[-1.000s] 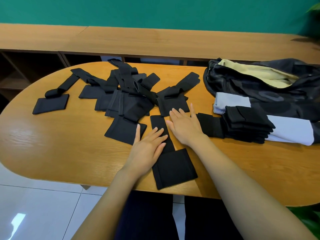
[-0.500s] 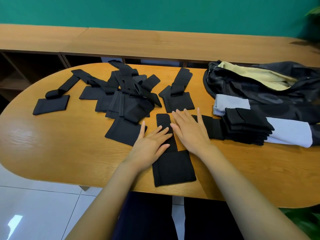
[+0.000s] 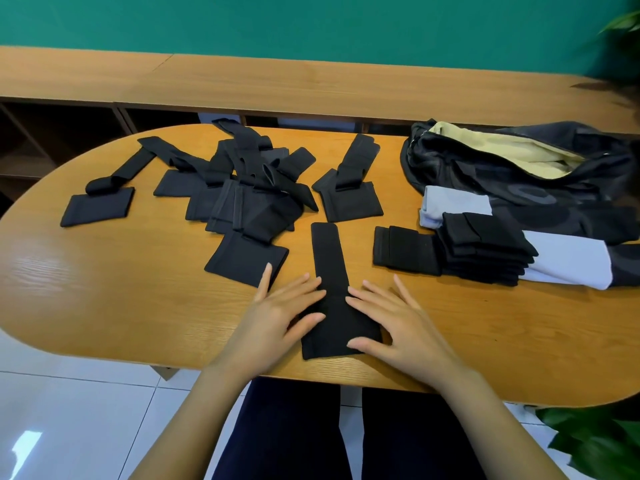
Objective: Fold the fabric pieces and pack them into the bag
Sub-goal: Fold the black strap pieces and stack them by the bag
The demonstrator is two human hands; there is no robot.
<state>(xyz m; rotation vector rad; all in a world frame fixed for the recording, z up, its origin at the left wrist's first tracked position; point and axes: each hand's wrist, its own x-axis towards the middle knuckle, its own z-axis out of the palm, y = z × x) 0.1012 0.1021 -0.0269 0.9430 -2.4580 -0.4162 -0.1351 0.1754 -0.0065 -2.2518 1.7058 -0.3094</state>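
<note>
Both hands flat on the table (image 3: 121, 289), near edge, fingers straight and spread, gripping nothing. Left hand (image 3: 277, 317) lies along the left side of the black piece (image 3: 332, 271), fingertips touching its edge. Right hand (image 3: 391, 323) lies on the right side, fingertips at the narrow part, thumb resting on the wide lower end. The piece lies lengthwise away from me, wide end nearest, narrow strap pointing to the far side. Loose pile (image 3: 249, 202) of unfolded black pieces beyond my left hand; one piece (image 3: 98, 206) lies apart at far left, another (image 3: 349, 199) just right of the pile. Folded stack (image 3: 485, 251) to my right, on a grey cloth (image 3: 568, 261). Dark bag (image 3: 519, 174) behind the stack, mouth open, pale lining showing
</note>
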